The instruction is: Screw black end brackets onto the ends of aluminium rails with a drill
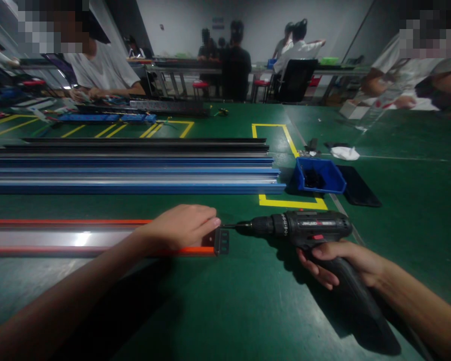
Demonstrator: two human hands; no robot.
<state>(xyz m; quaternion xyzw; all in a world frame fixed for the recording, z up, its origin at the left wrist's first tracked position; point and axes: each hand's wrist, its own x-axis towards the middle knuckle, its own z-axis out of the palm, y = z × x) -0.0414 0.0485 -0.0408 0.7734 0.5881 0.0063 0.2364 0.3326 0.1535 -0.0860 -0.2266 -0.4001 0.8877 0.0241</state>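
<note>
I have the right grip (361, 258) clamped on the black power drill (319, 224), its bit (232, 226) directed at the end cap (224, 242) of the orange-edged rail (82, 238). The left grip (184, 225) rests on that rail end; I cannot tell whether it is clamped. The rail lies on the green tabletop (244, 306).

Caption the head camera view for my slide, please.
Left hand on an orange-edged rail, right hand holding a drill at the end cap.

I am seeing dim light, shiny glare on the orange-edged rail (84, 238), and fuzziness along the far edge of the table (240, 118).
</note>
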